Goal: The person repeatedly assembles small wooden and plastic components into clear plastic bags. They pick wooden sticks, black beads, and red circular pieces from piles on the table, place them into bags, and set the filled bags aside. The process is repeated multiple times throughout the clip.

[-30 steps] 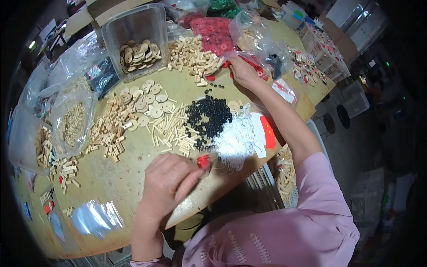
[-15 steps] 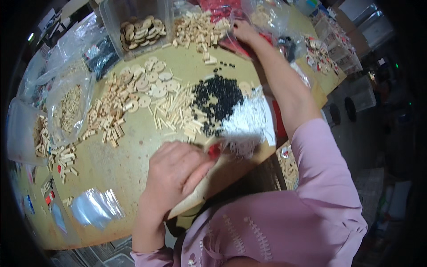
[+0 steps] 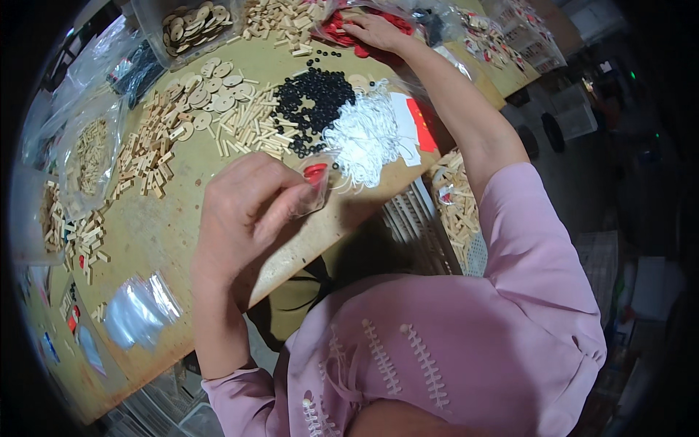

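My left hand [image 3: 244, 204] is closed on a small clear plastic bag [image 3: 316, 195], pinched between thumb and fingers near the table's front edge. A red piece [image 3: 314, 172] shows at the bag's top. At the far side, my right hand [image 3: 373, 30] reaches into an opened plastic bag of red pieces [image 3: 335, 30], its fingers stretched out over them. Between the hands lie a heap of small black beads [image 3: 309, 98] and a tangle of white strings [image 3: 368, 135]. Short wooden sticks [image 3: 247, 120] are left of the beads.
Round wooden discs [image 3: 211, 91] and small wooden blocks [image 3: 149, 149] lie in heaps to the left. A clear bin [image 3: 156, 54] with discs stands behind. Flat clear bags [image 3: 142, 313] rest at front left. A basket of wooden pieces [image 3: 455, 211] sits below the table's right edge.
My right hand has come onto the red pieces at the far side. The view has shifted, so the table's heaps sit further up and left. My left hand still holds the small bag.
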A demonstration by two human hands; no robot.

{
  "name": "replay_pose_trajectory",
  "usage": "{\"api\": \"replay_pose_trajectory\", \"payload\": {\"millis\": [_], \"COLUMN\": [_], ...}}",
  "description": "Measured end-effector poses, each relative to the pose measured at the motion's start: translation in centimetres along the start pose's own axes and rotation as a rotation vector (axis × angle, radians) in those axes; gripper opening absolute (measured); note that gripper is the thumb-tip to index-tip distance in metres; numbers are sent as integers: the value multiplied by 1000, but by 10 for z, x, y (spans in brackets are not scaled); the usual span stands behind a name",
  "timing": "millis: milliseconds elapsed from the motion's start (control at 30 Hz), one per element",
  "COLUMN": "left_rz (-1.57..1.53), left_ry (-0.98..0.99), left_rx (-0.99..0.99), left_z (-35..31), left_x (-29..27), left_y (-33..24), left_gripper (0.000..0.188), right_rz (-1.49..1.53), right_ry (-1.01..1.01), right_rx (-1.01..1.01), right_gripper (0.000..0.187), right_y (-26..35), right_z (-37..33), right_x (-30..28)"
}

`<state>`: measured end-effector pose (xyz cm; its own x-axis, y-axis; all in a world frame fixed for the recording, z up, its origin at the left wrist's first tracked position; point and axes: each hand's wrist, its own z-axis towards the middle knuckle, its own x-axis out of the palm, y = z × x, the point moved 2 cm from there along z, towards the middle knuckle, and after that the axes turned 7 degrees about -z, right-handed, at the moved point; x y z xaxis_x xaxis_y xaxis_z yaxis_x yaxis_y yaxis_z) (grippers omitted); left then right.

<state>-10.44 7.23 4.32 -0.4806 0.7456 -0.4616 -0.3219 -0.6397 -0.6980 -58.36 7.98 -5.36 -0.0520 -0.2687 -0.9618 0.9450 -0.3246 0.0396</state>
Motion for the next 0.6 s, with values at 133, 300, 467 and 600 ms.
{"api": "replay_pose_trajectory", "payload": {"millis": [133,300,467,600], "left_rz": [-20,-3,-4,10], "left_ry": [-2,-18,13,27], "left_rx": [-27,-63,-48,-51], "left_z": [-4,-4,-1,-5], "left_x": [-3,-5,0,0], "left_y": [4,-2,-12,-8], "left_gripper": [7,6,7,9], "right_rz": [129,378,468,120], "right_ry": [-309,-333,-4,23], "right_rx": [-6,281,310,79], "right_gripper": [50,24,23,44], "right_y": [19,39,78,89], "right_z": [-27,-132,-245,-261], "right_x": [-33,-90,-118,-114]}}
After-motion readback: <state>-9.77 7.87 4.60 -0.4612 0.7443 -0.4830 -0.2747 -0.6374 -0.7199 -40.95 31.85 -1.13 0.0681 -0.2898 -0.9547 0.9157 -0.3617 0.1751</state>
